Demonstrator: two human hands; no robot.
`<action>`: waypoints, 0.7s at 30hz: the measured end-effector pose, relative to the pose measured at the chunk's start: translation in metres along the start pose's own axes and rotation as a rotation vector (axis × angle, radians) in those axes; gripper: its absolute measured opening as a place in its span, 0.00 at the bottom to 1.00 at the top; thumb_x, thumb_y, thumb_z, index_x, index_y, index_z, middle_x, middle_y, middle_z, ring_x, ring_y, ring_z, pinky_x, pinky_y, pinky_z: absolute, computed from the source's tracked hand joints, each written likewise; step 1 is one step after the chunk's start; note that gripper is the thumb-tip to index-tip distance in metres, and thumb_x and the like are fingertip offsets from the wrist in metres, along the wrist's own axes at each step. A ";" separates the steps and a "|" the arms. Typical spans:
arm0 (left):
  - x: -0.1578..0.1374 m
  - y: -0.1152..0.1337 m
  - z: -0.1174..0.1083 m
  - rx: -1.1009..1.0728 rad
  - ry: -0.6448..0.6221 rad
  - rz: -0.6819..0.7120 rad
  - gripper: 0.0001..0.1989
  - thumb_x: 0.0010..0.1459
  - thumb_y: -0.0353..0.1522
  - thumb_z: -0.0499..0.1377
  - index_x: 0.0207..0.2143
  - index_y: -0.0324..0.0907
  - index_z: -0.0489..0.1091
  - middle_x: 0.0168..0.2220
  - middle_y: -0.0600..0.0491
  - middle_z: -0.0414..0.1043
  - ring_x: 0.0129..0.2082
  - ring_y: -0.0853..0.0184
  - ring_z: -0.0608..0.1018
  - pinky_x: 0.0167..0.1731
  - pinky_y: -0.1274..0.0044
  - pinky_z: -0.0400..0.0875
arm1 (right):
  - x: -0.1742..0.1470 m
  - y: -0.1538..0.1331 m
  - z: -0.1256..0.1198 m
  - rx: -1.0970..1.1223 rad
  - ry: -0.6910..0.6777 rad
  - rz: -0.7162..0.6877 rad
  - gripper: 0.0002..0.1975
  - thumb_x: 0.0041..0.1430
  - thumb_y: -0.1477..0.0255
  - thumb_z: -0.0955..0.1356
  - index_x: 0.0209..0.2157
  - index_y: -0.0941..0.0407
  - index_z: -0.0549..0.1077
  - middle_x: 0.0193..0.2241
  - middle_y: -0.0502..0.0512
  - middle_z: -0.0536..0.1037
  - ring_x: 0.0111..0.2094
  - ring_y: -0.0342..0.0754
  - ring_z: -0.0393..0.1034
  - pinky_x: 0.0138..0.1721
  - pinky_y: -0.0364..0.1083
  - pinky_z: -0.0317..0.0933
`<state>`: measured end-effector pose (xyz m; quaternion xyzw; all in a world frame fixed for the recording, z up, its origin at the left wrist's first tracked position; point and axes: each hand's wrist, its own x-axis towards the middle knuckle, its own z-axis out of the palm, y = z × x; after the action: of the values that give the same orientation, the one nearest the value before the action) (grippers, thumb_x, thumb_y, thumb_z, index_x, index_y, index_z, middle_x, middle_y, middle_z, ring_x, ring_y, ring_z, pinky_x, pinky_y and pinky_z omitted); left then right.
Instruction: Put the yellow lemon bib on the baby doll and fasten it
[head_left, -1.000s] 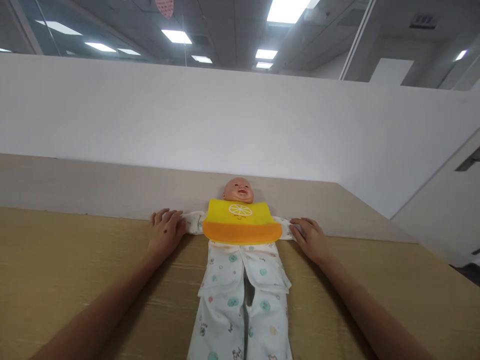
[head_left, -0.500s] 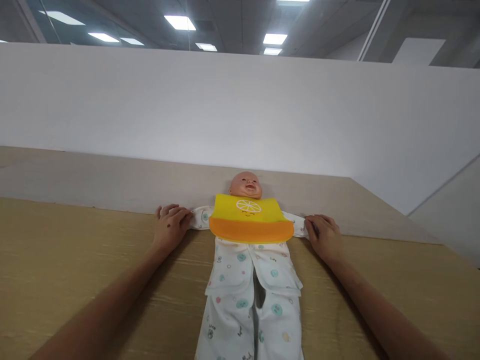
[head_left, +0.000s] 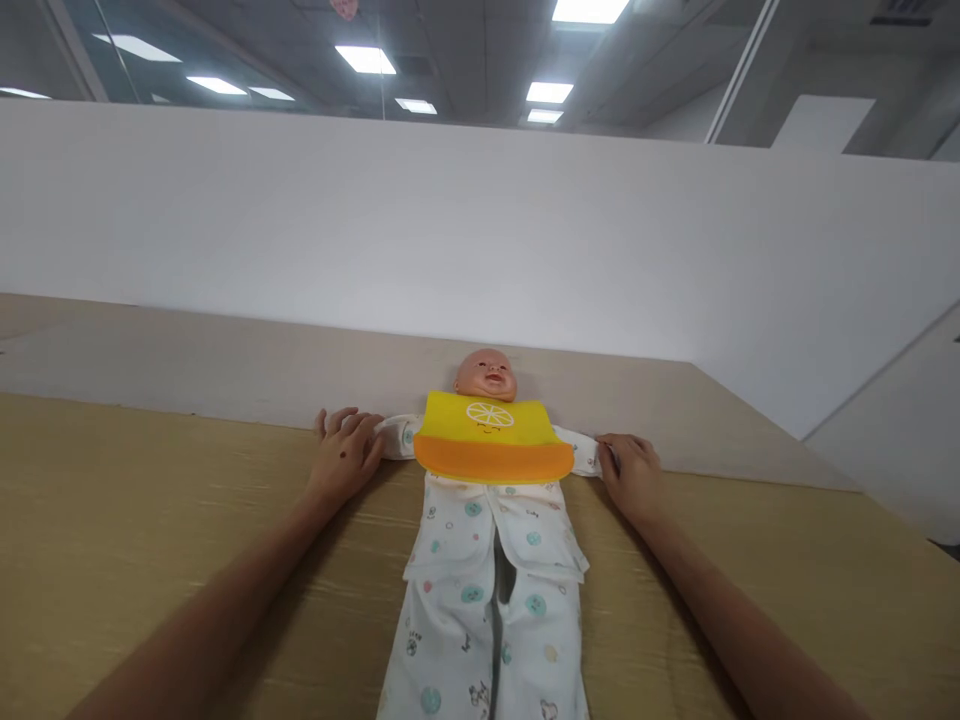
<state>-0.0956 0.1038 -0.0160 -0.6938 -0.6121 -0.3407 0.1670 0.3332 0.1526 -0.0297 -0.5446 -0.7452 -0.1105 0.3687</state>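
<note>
A baby doll [head_left: 486, 376] lies on its back in the middle, head toward the wall. It wears a white printed outfit [head_left: 465, 545], with both sleeves stretched out sideways. Over its chest lies a yellow bib [head_left: 450, 413] with a citrus slice print and an orange pocket [head_left: 491, 460]. My left hand [head_left: 343, 458] pinches the end of the sleeve at left [head_left: 401, 437], its outer fingers loosely raised. At the opposite side, my right hand [head_left: 631, 477] has thumb and fingers closed on the end of the other sleeve [head_left: 581, 452]. The doll's hands are not visible.
The doll lies on a tan, slightly shiny surface [head_left: 225, 500], with a paler grey-beige strip [head_left: 225, 360] behind it. A white partition [head_left: 450, 220] rises at the back, topped by glass. Ceiling lights [head_left: 366, 60] show beyond.
The doll and my right hand appear slightly farther left in view, and the partition's top sits lower, as the camera shifts. Both hands keep hold of the sleeve ends.
</note>
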 end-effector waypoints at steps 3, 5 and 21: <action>0.007 0.004 -0.001 -0.076 0.078 0.029 0.14 0.59 0.36 0.49 0.39 0.41 0.72 0.41 0.45 0.76 0.51 0.54 0.68 0.57 0.55 0.50 | 0.004 -0.007 -0.004 0.058 0.045 0.011 0.15 0.59 0.68 0.58 0.38 0.57 0.73 0.39 0.61 0.77 0.43 0.55 0.67 0.48 0.55 0.59; 0.021 0.011 0.000 -0.209 0.101 -0.003 0.14 0.59 0.35 0.48 0.38 0.41 0.72 0.40 0.45 0.75 0.49 0.57 0.70 0.56 0.60 0.56 | 0.014 -0.017 -0.005 0.139 0.078 0.081 0.16 0.58 0.67 0.59 0.39 0.58 0.73 0.39 0.62 0.77 0.43 0.55 0.67 0.49 0.56 0.59; 0.108 0.062 0.056 -1.389 -0.546 -1.097 0.29 0.55 0.48 0.50 0.52 0.39 0.61 0.32 0.46 0.72 0.26 0.59 0.77 0.27 0.69 0.71 | 0.108 -0.078 0.067 1.423 -0.623 1.139 0.17 0.55 0.59 0.62 0.42 0.55 0.66 0.22 0.50 0.73 0.23 0.49 0.69 0.28 0.49 0.66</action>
<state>-0.0188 0.2077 0.0288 -0.3078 -0.5314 -0.4872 -0.6210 0.2208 0.2395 0.0140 -0.4783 -0.3260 0.7125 0.3966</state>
